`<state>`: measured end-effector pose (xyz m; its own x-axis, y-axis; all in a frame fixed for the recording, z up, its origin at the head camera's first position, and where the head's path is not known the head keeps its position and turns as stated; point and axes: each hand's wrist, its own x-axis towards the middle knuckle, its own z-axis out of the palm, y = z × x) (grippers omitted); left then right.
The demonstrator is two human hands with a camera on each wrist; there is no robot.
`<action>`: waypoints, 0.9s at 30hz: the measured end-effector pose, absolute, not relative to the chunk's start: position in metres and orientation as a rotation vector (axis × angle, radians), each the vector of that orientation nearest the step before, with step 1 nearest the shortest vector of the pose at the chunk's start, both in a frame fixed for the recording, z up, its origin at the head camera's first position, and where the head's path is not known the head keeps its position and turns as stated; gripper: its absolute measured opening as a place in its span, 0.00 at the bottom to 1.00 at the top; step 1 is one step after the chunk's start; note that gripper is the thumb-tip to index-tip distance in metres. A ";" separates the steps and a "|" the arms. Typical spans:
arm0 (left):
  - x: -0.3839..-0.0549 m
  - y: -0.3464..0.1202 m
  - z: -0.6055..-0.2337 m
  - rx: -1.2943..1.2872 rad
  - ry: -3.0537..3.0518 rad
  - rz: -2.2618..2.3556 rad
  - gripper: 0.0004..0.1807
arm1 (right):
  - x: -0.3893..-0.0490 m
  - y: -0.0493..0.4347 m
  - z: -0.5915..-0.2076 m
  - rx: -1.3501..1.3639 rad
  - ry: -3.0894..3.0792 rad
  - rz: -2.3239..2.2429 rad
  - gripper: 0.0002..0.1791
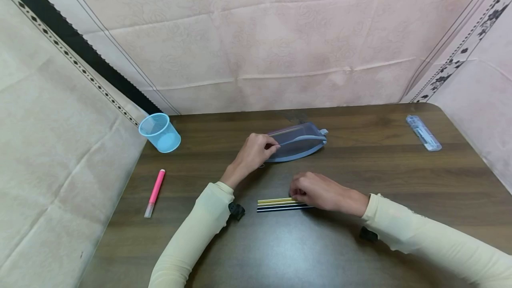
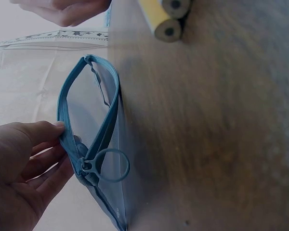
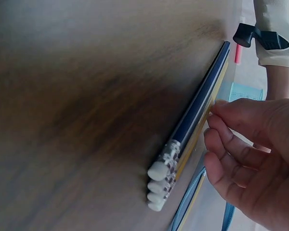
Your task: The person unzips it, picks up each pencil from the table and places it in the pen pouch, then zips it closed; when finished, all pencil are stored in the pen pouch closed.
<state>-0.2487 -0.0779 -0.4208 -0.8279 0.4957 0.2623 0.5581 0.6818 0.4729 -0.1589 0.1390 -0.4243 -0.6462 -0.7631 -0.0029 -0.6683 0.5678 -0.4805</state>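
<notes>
A mesh pencil pouch (image 1: 302, 146) with blue trim lies on the table. Its zipper gapes open, and a ring pull (image 2: 127, 166) hangs at one end. My left hand (image 1: 254, 151) pinches the rim of that opening between thumb and fingers. Nearer me, several pencils lie side by side, among them a yellow pencil (image 1: 274, 201) and a dark blue pencil (image 3: 200, 96), with white erasers (image 3: 158, 171) at one end. My right hand (image 1: 320, 190) is above them, thumb and forefinger tips pinching the yellow pencil. A long slim yellowish thing shows in the pouch.
A light blue cup (image 1: 162, 134) stands at the table's far left. Below it lies a pink marker (image 1: 155, 192). A pale blue, clear packet (image 1: 424, 133) is at the far right. Patterned cloth (image 1: 280, 48) hangs behind the table (image 1: 360, 154).
</notes>
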 end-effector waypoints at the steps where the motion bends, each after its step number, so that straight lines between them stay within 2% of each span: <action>1: -0.249 -0.078 -0.421 -0.872 -2.777 -0.840 0.09 | -0.159 0.139 -0.425 -1.199 2.593 -0.656 0.05; 19: -0.249 -0.078 -0.421 -0.869 -2.779 -0.841 0.08 | -0.163 0.138 -0.429 -1.261 2.707 -0.528 0.06; 27: -0.249 -0.077 -0.422 -0.866 -2.791 -0.811 0.08 | -0.169 0.139 -0.430 -1.339 2.797 -0.439 0.03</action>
<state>-0.2488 -0.0773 -0.4215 -0.8316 0.4947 0.2522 0.5529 0.6949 0.4598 -0.1689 0.1387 -0.4298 -0.6346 -0.7648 0.1115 -0.7621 0.5953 -0.2547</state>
